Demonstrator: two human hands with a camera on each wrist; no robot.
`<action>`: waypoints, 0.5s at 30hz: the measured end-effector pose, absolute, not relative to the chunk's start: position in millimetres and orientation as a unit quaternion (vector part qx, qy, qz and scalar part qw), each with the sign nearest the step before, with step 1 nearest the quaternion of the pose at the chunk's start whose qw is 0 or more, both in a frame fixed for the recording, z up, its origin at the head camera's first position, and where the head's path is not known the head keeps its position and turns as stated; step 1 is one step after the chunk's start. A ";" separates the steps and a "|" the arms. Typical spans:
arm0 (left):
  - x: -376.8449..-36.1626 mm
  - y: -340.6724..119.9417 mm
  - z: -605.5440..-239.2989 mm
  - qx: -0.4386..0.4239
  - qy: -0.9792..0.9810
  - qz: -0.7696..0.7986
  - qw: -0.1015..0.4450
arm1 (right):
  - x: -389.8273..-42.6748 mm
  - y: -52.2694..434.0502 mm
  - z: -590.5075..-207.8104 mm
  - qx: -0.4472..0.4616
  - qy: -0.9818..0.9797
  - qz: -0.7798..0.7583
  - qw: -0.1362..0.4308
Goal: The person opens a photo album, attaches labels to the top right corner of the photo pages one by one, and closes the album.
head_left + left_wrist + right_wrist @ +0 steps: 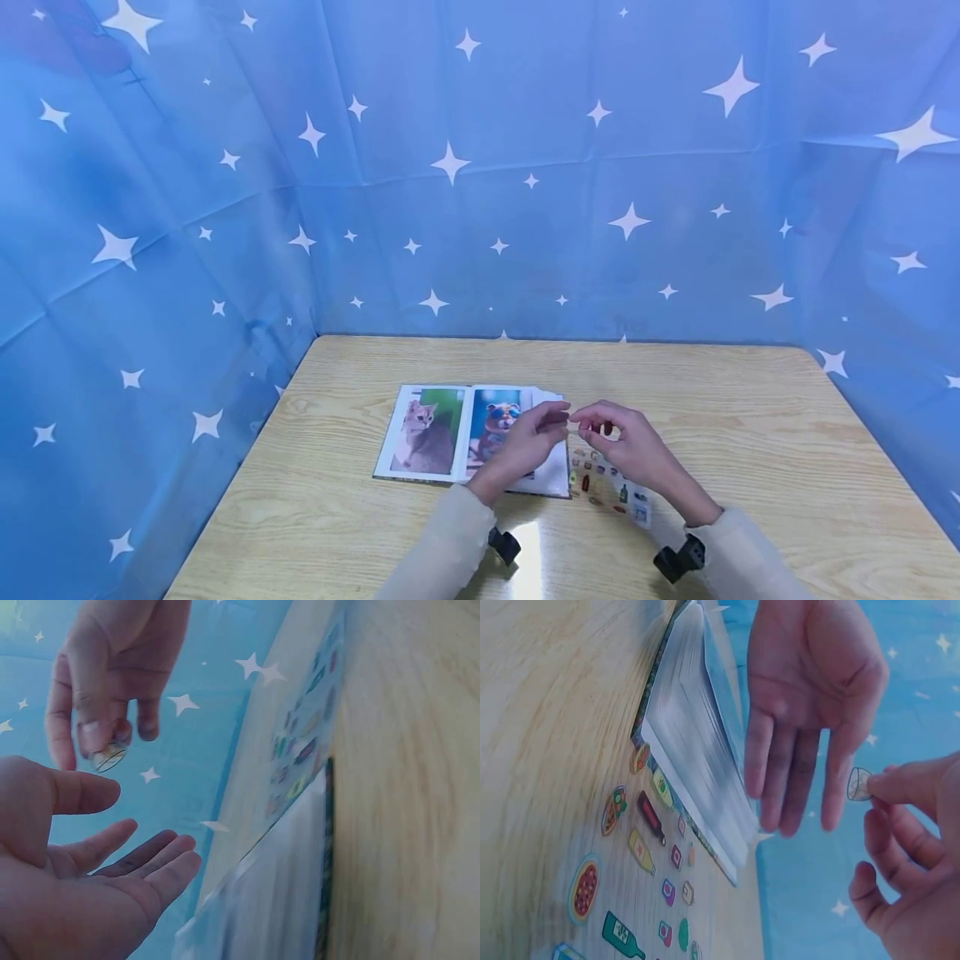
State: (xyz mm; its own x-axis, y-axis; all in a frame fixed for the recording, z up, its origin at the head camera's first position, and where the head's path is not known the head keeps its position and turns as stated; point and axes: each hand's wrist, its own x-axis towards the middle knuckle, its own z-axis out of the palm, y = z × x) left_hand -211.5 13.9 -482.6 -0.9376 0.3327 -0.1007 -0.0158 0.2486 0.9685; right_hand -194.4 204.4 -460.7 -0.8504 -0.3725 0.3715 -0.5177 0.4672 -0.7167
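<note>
two hands met just above the wooden table [750, 433], over the right edge of an open photo album [420, 433] showing a cat picture [423, 429] and a picture of a bear in sunglasses [495, 421]. the right hand [626, 450] pinched a small round sticker [859, 784] between thumb and forefinger, its other fingers loosely curled; the wrist views showed the sticker held clear of the table and touching nothing else. the left hand [528, 442] was spread, palm turned toward the sticker, fingers straight and relaxed and holding nothing, its fingertips [832, 817] just beside the sticker but apart from it.

a clear sticker sheet [611, 487] lay flat on the table just right of the album, below the hands, printed with little bottles, a pizza and other food shapes.

judging from this, the step in hand looked like passing or steadying the peeled sticker. doing it well would call for keeping the pinch at the sticker's very rim so the adhesive side stayed free, and bringing the left fingertips to the opposite edge rather than the middle, so it would not fold or cling to skin. which face was sticky could not be told from these views.
</note>
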 end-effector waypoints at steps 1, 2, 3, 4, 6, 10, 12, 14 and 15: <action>-211.8 11.4 -481.6 0.102 0.777 0.605 0.137 | -194.8 203.6 -460.7 0.259 -0.853 0.445 0.080; -211.8 8.5 -480.4 0.104 0.779 0.604 0.130 | -195.2 202.9 -460.7 0.257 -0.854 0.445 0.079; -211.8 5.5 -479.3 0.106 0.780 0.604 0.123 | -195.7 202.1 -460.8 0.256 -0.854 0.446 0.077; -211.6 2.6 -478.1 0.106 0.786 0.598 0.116 | -196.8 201.3 -461.2 0.255 -0.855 0.446 0.076; -211.2 -3.5 -476.2 0.113 0.794 0.589 0.098 | -198.1 199.7 -461.6 0.254 -0.853 0.449 0.073; -211.3 -17.6 -474.5 0.137 0.804 0.575 0.065 | -200.7 196.2 -462.6 0.254 -0.850 0.457 0.067; -211.1 -25.0 -474.5 0.146 0.804 0.574 0.059 | -201.9 194.8 -462.7 0.253 -0.850 0.458 0.065; -210.6 -32.4 -476.0 0.147 0.807 0.570 0.055 | -203.4 193.6 -462.9 0.251 -0.851 0.458 0.062; -210.3 -35.9 -476.3 0.144 0.809 0.567 0.054 | -204.0 193.1 -462.7 0.250 -0.851 0.457 0.061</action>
